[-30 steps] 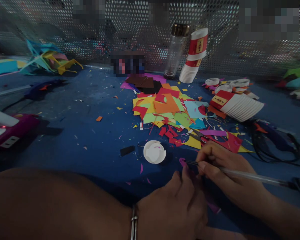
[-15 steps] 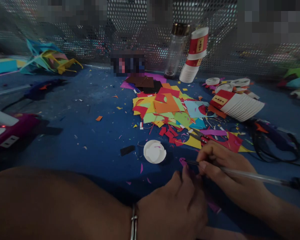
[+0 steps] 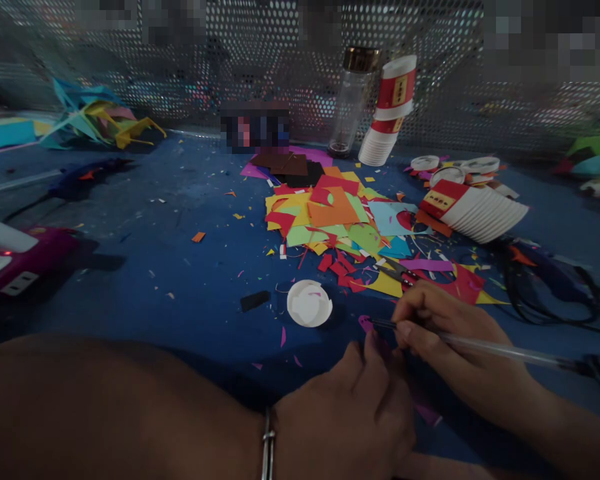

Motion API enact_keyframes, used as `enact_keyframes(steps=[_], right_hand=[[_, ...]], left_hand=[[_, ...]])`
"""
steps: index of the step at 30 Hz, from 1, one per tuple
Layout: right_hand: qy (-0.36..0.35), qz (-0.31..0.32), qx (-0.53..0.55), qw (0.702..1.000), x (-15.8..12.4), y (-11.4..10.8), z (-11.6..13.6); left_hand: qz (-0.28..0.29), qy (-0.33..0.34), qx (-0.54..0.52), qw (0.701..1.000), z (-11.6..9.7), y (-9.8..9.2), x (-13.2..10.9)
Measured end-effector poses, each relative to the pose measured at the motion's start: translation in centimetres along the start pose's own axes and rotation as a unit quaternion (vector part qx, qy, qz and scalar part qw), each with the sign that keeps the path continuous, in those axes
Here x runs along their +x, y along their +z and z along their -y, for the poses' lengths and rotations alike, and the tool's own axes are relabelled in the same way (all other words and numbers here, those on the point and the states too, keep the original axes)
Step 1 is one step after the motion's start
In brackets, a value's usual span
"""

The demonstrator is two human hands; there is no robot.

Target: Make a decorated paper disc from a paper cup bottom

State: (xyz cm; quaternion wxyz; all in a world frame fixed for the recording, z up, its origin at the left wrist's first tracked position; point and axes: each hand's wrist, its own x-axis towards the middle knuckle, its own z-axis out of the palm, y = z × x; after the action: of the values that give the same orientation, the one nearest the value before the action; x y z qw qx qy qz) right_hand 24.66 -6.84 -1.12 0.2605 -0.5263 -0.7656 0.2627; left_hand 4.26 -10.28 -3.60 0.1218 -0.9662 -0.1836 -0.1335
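Note:
My left hand, with a silver bracelet at the wrist, is closed on a strip of purple paper. One end of the strip sticks out past the fingertips, and more purple shows beneath the hand. Between the fingers of my right hand is a pen with a clear barrel and a dark rear end. Its tip meets the purple paper or lies just over it; I cannot tell which. Left of the hands sits a small white round paper cup piece with purple scraps in it.
A heap of coloured paper covers the middle of the blue table, with scissors at its near edge. Stacked paper cups lie right, near a blue glue gun and cables. A clear bottle stands behind.

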Motion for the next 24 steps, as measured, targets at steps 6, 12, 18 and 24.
enact_keyframes(steps=[6,12,18,24], right_hand=[[0.003,0.007,0.000,1.000,-0.01,0.07,-0.12],[-0.006,0.005,-0.002,1.000,-0.31,0.21,-0.57],[0.005,0.012,0.004,1.000,-0.01,0.11,-0.26],[0.022,0.011,0.010,1.000,-0.04,0.12,-0.38]], left_hand=[[-0.008,-0.016,0.009,1.000,-0.16,0.33,-0.04],[-0.012,-0.006,0.006,1.000,-0.14,0.32,-0.01],[-0.004,-0.007,0.008,1.000,-0.15,0.34,-0.01],[-0.007,-0.009,0.013,1.000,-0.17,0.31,0.05]])
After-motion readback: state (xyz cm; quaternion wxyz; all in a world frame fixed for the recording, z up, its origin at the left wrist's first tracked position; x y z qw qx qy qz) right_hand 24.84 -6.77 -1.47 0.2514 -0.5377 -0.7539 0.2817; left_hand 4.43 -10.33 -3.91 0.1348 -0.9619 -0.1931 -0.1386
